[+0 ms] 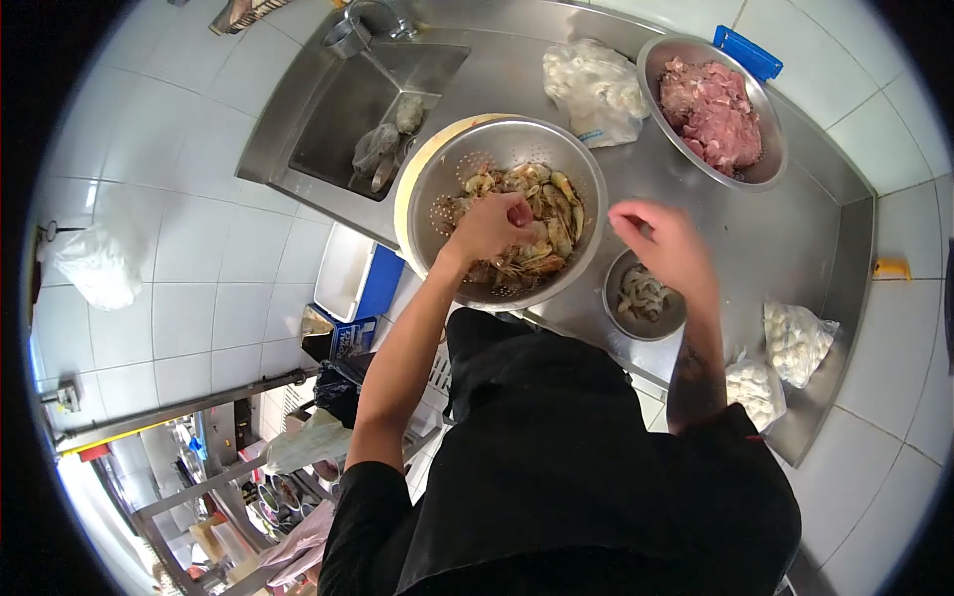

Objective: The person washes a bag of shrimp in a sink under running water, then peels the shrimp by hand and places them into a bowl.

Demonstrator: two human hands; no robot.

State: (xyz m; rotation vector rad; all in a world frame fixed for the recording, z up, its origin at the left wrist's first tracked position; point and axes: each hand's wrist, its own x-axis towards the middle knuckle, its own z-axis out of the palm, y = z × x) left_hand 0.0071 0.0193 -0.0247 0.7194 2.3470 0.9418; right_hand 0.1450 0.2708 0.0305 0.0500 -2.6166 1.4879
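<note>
A large perforated steel colander (pixel 588 184) holds a pile of unpeeled shrimp (pixel 556 214) and shell pieces. Over that pile is my left hand (pixel 494 228), its fingers curled together; whatever they may hold is too small to make out. My right hand (pixel 664 236) hovers just right of the colander, above the small steel bowl (pixel 618 320), with fingers bent and their tips partly blurred. Pale peeled shrimp (pixel 644 296) lie in that bowl. Beneath the colander shows the edge of a round yellowish board (pixel 405 199).
Behind stands a colander of raw meat (pixel 715 114) beside a bag of pale food (pixel 594 89). A sink (pixel 338 119) with running water is at the back left. Two bags (pixel 798 343) (pixel 753 392) lie at the right. A blue-and-white bin (pixel 348 273) stands below the counter.
</note>
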